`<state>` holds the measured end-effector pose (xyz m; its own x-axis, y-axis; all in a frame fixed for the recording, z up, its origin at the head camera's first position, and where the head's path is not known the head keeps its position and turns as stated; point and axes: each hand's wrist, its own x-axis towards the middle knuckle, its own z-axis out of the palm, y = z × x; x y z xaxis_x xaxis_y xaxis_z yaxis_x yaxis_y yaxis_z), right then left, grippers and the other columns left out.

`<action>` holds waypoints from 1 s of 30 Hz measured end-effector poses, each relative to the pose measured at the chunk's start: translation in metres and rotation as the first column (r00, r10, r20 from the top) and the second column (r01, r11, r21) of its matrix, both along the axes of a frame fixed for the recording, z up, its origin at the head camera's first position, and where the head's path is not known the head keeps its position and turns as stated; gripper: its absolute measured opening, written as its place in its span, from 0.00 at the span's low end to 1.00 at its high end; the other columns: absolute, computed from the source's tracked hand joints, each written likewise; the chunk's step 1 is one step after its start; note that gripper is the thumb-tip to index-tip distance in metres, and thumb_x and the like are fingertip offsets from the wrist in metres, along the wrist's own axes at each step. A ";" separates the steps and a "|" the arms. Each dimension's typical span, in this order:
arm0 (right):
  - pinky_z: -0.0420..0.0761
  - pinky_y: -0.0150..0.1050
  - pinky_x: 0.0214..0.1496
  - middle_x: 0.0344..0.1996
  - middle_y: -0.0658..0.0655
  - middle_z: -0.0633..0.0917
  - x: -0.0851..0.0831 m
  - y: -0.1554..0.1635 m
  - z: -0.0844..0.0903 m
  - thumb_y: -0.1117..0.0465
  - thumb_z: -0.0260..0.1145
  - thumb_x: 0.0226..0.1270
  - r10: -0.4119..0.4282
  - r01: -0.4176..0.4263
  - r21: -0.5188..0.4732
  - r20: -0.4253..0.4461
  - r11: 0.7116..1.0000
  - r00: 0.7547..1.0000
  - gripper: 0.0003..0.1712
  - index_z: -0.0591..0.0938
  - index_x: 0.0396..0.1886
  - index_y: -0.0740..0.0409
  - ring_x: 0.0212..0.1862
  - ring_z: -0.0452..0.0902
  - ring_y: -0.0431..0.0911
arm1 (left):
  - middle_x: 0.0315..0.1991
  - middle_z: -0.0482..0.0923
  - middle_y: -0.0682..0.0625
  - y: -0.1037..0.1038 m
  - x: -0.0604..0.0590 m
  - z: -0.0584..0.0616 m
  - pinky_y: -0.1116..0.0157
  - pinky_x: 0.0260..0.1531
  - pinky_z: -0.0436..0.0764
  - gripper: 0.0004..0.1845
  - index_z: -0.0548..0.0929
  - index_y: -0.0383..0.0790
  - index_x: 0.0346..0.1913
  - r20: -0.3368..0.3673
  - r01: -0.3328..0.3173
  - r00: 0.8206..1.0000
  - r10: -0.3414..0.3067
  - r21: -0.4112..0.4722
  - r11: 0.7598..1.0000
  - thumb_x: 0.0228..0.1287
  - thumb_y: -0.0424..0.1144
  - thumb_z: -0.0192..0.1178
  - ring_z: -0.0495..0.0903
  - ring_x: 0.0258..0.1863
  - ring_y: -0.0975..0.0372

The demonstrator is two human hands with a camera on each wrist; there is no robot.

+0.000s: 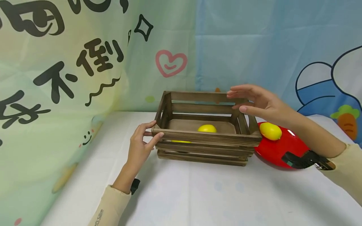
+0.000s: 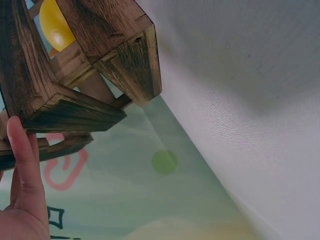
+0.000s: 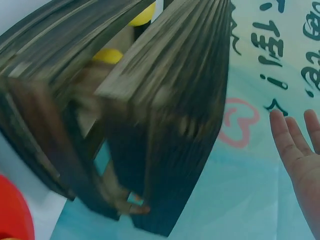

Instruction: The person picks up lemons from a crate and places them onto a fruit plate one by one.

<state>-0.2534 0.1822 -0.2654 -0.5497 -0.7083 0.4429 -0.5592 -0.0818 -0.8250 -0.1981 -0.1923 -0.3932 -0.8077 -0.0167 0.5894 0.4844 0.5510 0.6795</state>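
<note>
A dark wooden slatted crate [image 1: 203, 138] stands on the white table. Inside it lies a yellow lemon [image 1: 207, 128], and more yellow shows through the front slats. My left hand [image 1: 154, 130] touches the crate's near left corner, thumb on the front top slat and fingers against the end; in the left wrist view a straight finger [image 2: 22, 150] lies along the crate [image 2: 115, 45]. My right hand [image 1: 237, 101] hovers just above the crate's far right corner, fingers straight, holding nothing. In the right wrist view its fingers [image 3: 292, 142] are apart from the blurred crate [image 3: 170, 100].
A red plate [image 1: 277, 150] with a second lemon [image 1: 270, 131] on it sits right beside the crate's right end. Printed cloth backdrops hang close behind and to the left. The white table [image 1: 198, 194] stretches toward me.
</note>
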 end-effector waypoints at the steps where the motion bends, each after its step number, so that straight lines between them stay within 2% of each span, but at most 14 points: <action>1: 0.78 0.33 0.58 0.64 0.59 0.73 -0.001 -0.003 0.001 0.82 0.52 0.67 0.003 -0.003 0.021 0.003 1.000 1.000 0.32 0.64 0.71 0.67 0.64 0.69 0.46 | 0.52 0.78 0.44 0.000 0.000 0.000 0.69 0.20 0.82 0.24 0.77 0.39 0.59 -0.004 0.003 1.000 -0.003 -0.001 1.000 0.61 0.38 0.69 0.82 0.39 0.55; 6: 0.78 0.30 0.58 0.61 0.52 0.75 -0.006 -0.021 0.003 0.75 0.55 0.70 -0.052 0.054 0.215 -0.015 0.975 0.999 0.30 0.68 0.70 0.56 0.63 0.71 0.43 | 0.51 0.78 0.44 0.000 -0.001 -0.001 0.69 0.19 0.82 0.24 0.77 0.38 0.59 -0.014 0.011 1.000 -0.011 0.005 1.000 0.60 0.37 0.70 0.82 0.39 0.54; 8: 0.77 0.29 0.57 0.60 0.52 0.76 -0.010 -0.028 0.001 0.72 0.57 0.71 -0.075 0.082 0.289 -0.034 0.954 0.997 0.28 0.69 0.69 0.55 0.61 0.72 0.43 | 0.51 0.78 0.44 0.000 0.000 -0.001 0.69 0.20 0.82 0.24 0.77 0.38 0.59 -0.011 0.014 1.000 -0.013 0.004 1.000 0.60 0.38 0.70 0.82 0.39 0.54; 12: 0.77 0.31 0.59 0.61 0.54 0.77 -0.018 -0.040 0.000 0.67 0.59 0.72 -0.088 0.083 0.369 -0.003 0.926 0.996 0.27 0.68 0.69 0.57 0.62 0.72 0.45 | 0.51 0.78 0.44 0.000 0.000 -0.001 0.69 0.20 0.82 0.24 0.78 0.39 0.58 -0.016 0.011 1.000 -0.011 0.002 1.000 0.60 0.38 0.69 0.82 0.39 0.55; 15: 0.78 0.33 0.59 0.62 0.55 0.76 -0.024 -0.049 -0.001 0.64 0.60 0.73 -0.091 0.074 0.384 0.027 0.920 0.995 0.27 0.67 0.69 0.56 0.63 0.72 0.45 | 0.51 0.79 0.44 0.000 -0.001 0.000 0.67 0.21 0.82 0.24 0.78 0.38 0.58 -0.032 0.003 0.999 -0.003 -0.010 1.000 0.59 0.37 0.70 0.82 0.39 0.55; 19: 0.80 0.41 0.57 0.61 0.61 0.73 -0.030 -0.062 -0.001 0.65 0.59 0.73 -0.067 0.038 0.316 0.080 0.948 0.995 0.31 0.61 0.73 0.56 0.60 0.74 0.46 | 0.51 0.79 0.44 -0.001 -0.002 0.000 0.67 0.23 0.82 0.25 0.78 0.38 0.58 -0.044 -0.002 0.999 0.001 -0.031 1.000 0.57 0.38 0.71 0.82 0.38 0.54; 23: 0.81 0.44 0.56 0.60 0.61 0.73 -0.032 -0.075 -0.001 0.65 0.58 0.74 -0.062 0.023 0.249 0.148 0.968 0.987 0.34 0.57 0.74 0.56 0.59 0.75 0.47 | 0.51 0.79 0.45 -0.002 -0.003 0.002 0.67 0.23 0.81 0.25 0.78 0.38 0.58 -0.050 -0.008 0.999 0.006 -0.035 0.999 0.57 0.38 0.72 0.83 0.38 0.55; 27: 0.80 0.47 0.56 0.60 0.63 0.73 -0.036 -0.090 -0.003 0.64 0.60 0.73 -0.062 0.010 0.279 0.179 0.960 0.982 0.35 0.56 0.75 0.57 0.58 0.76 0.48 | 0.51 0.79 0.45 -0.002 -0.003 0.003 0.66 0.24 0.82 0.25 0.78 0.38 0.58 -0.050 -0.008 0.999 0.006 -0.039 0.999 0.58 0.38 0.71 0.83 0.38 0.55; 30: 0.80 0.50 0.56 0.61 0.63 0.72 -0.040 -0.097 -0.003 0.63 0.59 0.74 -0.047 -0.027 0.344 0.204 0.938 0.978 0.37 0.53 0.76 0.57 0.59 0.76 0.51 | 0.52 0.79 0.44 -0.003 -0.003 0.002 0.65 0.25 0.82 0.24 0.78 0.38 0.57 -0.046 -0.005 0.999 0.003 -0.041 0.999 0.59 0.38 0.71 0.83 0.38 0.55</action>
<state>-0.2933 0.0849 -0.2688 -0.6102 -0.7907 0.0497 -0.3734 0.2317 -0.8983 -0.2015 -0.1954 -0.3915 -0.7796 0.0050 0.6263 0.5126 0.5796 0.6334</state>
